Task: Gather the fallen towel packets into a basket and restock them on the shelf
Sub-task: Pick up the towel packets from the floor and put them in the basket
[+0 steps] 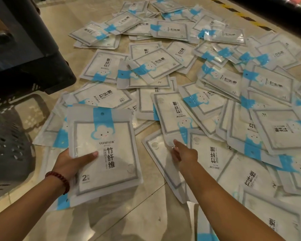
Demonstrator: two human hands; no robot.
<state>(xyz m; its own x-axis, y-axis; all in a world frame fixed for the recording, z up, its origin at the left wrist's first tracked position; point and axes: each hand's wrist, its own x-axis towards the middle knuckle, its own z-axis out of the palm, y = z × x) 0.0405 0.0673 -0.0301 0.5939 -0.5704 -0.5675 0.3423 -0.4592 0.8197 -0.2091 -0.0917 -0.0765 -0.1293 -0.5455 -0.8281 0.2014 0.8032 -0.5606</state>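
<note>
Two bare forearms reach in from the bottom edge, the left one wearing a red bead bracelet (pixel 59 180) at the wrist. The left hand (pixel 71 164) grips a small stack of packets (pixel 108 136) by its lower left side, thumb laid across the front and fingers hidden underneath; the top packet faces up and upright, showing a blue band, a cloud face and black characters, and the blue end of another packet shows below it. The right hand (pixel 184 155) stretches forward, its fingertips (pixel 174 142) at the near end of a floor packet (pixel 169 110) that lies with its print upside down. That hand is blurred, so I cannot tell whether it pinches the packet or only touches it. Beyond and to the right of both hands, many more towel packets (pixel 156 66) lie scattered and overlapping across the beige tiled floor (pixel 146 214), turned every way, some face down. Left of the left hand, just beside the held stack, stands a dark grey perforated basket (pixel 7 145). Past the basket, farther from the left hand, sits a black moulded base (pixel 33 66). Far ahead of the right hand a strip of yellow and black tape (pixel 241 16) runs along the floor.
</note>
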